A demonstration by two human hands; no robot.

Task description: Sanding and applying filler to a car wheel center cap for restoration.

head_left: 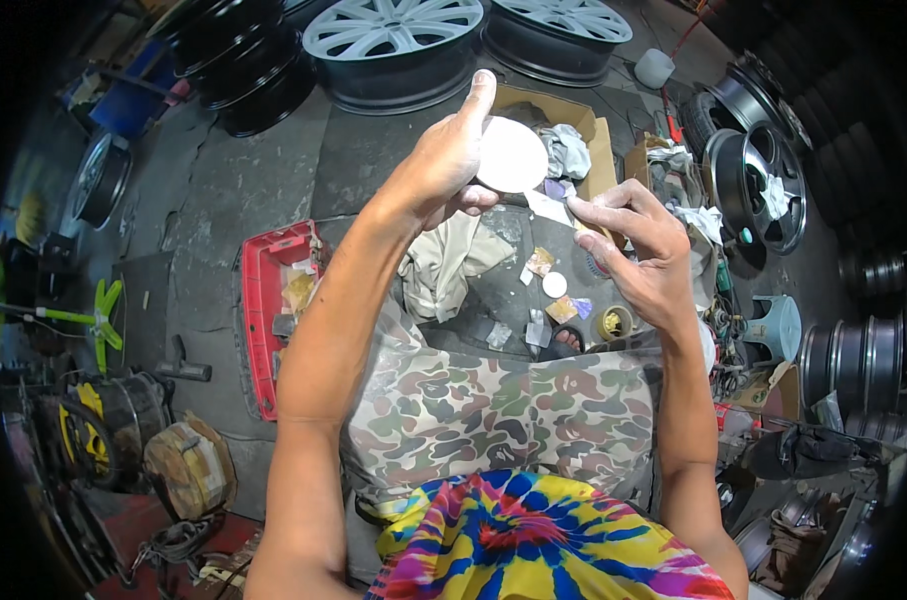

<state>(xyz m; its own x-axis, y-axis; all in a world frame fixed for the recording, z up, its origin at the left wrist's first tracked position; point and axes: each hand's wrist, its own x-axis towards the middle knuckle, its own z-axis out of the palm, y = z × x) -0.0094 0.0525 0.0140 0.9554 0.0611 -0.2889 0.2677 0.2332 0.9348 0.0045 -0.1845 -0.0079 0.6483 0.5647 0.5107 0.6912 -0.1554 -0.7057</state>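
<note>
My left hand (440, 165) grips a flat white round disc (514, 156), its face toward me and the thumb pointing up. To the right, my right hand (653, 245) is closed in a pinch at the edge of a thin white piece of paper (546, 207). That paper lies just below the disc in view; whether it touches the disc I cannot tell. White dust coats the fingertips. Below the hands on the floor are a small white disc (554, 285), a tan square pad (540, 261) and a crumpled beige cloth (453, 265).
Alloy wheels (393, 45) lie beyond my hands, with more wheels (773, 190) at the right. A cardboard box (601, 165) holds rags. A red plastic crate (258, 330) stands left, a pale blue stool (773, 328) right. A small round tub (613, 322) sits near my foot.
</note>
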